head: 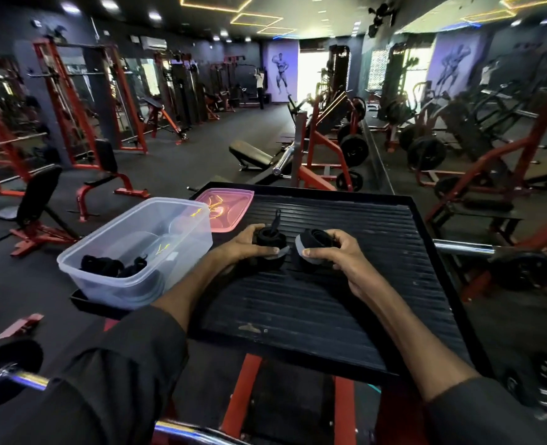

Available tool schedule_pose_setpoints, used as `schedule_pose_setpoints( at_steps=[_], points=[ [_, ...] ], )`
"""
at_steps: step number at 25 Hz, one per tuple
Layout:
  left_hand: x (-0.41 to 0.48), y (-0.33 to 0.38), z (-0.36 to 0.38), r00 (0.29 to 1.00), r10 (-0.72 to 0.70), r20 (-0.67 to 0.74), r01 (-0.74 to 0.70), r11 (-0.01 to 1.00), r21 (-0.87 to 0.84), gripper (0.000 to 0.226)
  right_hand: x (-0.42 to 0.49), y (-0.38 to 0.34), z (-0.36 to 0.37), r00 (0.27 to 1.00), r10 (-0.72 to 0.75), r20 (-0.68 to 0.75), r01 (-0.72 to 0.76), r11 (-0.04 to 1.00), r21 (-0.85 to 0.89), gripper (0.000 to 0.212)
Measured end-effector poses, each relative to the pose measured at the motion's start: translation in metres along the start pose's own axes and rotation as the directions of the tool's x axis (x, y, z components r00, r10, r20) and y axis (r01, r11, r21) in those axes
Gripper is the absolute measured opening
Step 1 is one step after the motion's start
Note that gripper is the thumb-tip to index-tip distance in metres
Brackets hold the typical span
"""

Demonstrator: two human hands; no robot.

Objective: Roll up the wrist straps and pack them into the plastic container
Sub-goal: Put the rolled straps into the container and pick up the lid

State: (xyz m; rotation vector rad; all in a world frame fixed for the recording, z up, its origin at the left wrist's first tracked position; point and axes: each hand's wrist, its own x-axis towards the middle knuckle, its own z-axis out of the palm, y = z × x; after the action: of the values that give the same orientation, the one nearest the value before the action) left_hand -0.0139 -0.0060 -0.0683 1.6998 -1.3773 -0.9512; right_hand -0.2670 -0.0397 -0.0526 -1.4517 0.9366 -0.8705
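At the centre of the frame, your left hand (244,248) grips a rolled black fabric wrist strap (267,244), fingers curled behind it and thumb laid across its front. A short black loop end stands up from the top of that roll. Just to its right, your right hand (336,252) grips a second rolled black wrist strap with a grey edge band (312,240), thumb pressed on the grey band. The two rolls sit side by side and close; contact between them cannot be confirmed. Both are low over the black ribbed rectangular tray (329,303); whether they rest on it cannot be told.

Left of centre, the clear rectangular plastic container (182,232) stands open at the tray's left edge. Dark bundled straps (111,266) lie at its near end. The pink translucent plastic lid (230,216) lies flat at the tray's upper-left corner, just behind the container.
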Motion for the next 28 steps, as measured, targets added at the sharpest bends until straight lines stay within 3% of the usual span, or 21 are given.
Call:
schedule_pose_setpoints(
  at_steps=[3,8,13,19,23,26,28],
  points=[
    [0.002,0.003,0.000,0.992,0.125,0.023,-0.126,0.990,0.056,0.046,0.001,0.002,-0.002,1.000,0.012,-0.029,-0.012,1.000,-0.007,0.048],
    [-0.015,0.022,-0.011,0.925,0.344,-0.162,-0.309,0.928,0.208,0.057,0.004,-0.012,0.013,0.998,-0.039,-0.052,0.040,0.999,0.033,0.051],
    [-0.069,0.070,-0.097,0.841,0.479,-0.250,-0.410,0.867,0.281,0.041,0.017,-0.060,0.071,0.982,-0.185,0.030,0.180,0.976,0.127,0.048],
    [-0.136,0.035,-0.202,0.811,0.407,-0.421,-0.291,0.904,0.314,0.036,0.036,-0.107,0.180,0.899,-0.353,0.260,0.326,0.935,0.142,0.045],
    [-0.155,-0.011,-0.237,0.883,0.294,-0.367,-0.177,0.931,0.320,0.042,0.056,-0.107,0.237,0.828,-0.291,0.479,0.383,0.918,-0.105,0.045],
    [-0.152,-0.037,-0.248,0.919,0.193,-0.345,-0.050,0.923,0.382,0.045,0.069,-0.097,0.264,0.757,-0.182,0.628,0.470,0.819,-0.329,0.047],
    [-0.149,-0.042,-0.249,0.931,0.176,-0.320,-0.052,0.931,0.361,0.036,0.073,-0.091,0.274,0.726,-0.143,0.673,0.521,0.754,-0.401,0.051]
  ],
)
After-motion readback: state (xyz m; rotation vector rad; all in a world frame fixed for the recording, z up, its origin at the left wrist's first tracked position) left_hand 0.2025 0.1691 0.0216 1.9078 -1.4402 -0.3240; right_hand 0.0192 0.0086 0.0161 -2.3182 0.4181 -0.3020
